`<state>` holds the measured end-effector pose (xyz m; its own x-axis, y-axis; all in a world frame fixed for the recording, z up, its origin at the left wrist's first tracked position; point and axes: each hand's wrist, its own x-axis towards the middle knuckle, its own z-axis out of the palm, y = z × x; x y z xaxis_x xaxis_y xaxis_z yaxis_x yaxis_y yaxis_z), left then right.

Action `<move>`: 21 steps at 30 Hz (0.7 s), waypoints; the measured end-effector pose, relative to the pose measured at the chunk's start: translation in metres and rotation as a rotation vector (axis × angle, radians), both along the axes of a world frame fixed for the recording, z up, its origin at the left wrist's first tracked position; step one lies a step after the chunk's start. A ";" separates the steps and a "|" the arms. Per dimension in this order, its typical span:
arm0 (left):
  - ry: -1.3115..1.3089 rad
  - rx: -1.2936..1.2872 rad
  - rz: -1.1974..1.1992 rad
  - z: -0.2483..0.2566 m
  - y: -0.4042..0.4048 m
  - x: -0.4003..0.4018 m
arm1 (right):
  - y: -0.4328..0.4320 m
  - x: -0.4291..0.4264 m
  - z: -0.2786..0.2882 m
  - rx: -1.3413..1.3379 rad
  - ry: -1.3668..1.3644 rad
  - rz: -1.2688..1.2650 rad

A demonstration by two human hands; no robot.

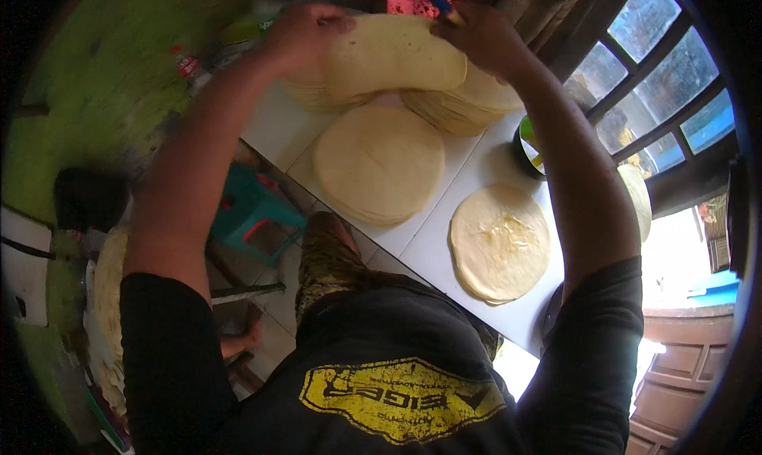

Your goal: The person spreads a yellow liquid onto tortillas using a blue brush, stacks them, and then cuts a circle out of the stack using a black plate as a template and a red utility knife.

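A thin round dough sheet [393, 53] hangs between my hands at the far side of the tiled table. My left hand [312, 35] pinches its left edge. With my right hand [482, 35] I grip a blue-handled tool [437, 1], likely a brush, its working end hidden; the fingers also meet the sheet's right edge. Below the sheet are a left stack of flat dough rounds [324, 100] and a right stack [455, 112]. Closer to me lies another stack [380, 163]. Nearest, at right, dough rounds [501, 243] carry a glossy, oily patch on top.
A dark bowl [524, 151] with a green inside stands by my right forearm on the white tiled table [425, 231]. Left of the table are a green plastic stool [256, 211] and a bottle with a red cap [187, 65]. Paned windows [649, 80] line the right.
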<state>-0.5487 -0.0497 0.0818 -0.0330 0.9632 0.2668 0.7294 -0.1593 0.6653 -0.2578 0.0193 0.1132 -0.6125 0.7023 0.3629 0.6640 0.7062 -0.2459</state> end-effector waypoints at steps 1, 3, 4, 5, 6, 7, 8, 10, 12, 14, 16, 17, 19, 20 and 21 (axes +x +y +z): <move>-0.023 0.021 0.035 0.010 0.001 0.005 | -0.010 0.008 0.011 0.001 0.106 0.054; -0.044 0.041 0.052 0.027 -0.001 0.012 | -0.002 0.020 0.013 0.128 0.291 0.220; -0.047 0.044 0.011 0.032 -0.004 0.011 | -0.007 0.036 0.020 0.125 0.288 0.201; -0.049 0.042 -0.008 0.034 -0.011 0.007 | -0.041 0.038 0.047 -0.047 0.207 0.037; -0.058 0.039 -0.029 0.036 -0.014 0.018 | -0.065 0.049 0.063 -0.209 0.118 -0.151; -0.017 0.082 -0.092 0.035 -0.016 0.034 | -0.070 0.066 0.061 -0.221 0.165 -0.132; 0.028 0.128 -0.154 0.036 -0.020 0.049 | -0.062 0.087 0.047 -0.221 0.161 -0.162; 0.012 0.081 -0.253 0.037 -0.027 0.099 | -0.041 0.134 0.011 -0.021 0.189 -0.071; 0.007 0.035 -0.320 0.031 -0.024 0.130 | -0.072 0.145 0.023 -0.173 0.222 -0.026; -0.096 -0.110 -0.434 0.014 -0.014 0.158 | -0.076 0.172 0.017 -0.301 0.046 -0.259; -0.070 -0.080 -0.481 0.007 -0.008 0.191 | -0.076 0.210 0.005 -0.309 0.050 -0.291; -0.043 -0.054 -0.505 0.003 -0.005 0.208 | -0.080 0.230 0.000 -0.271 0.074 -0.323; -0.068 -0.004 -0.515 -0.010 -0.015 0.241 | -0.091 0.256 -0.007 -0.265 0.092 -0.405; -0.088 0.052 -0.498 -0.017 -0.022 0.251 | -0.100 0.264 -0.016 -0.272 0.095 -0.412; -0.087 0.050 -0.501 -0.028 -0.028 0.258 | -0.110 0.273 -0.026 -0.239 0.101 -0.407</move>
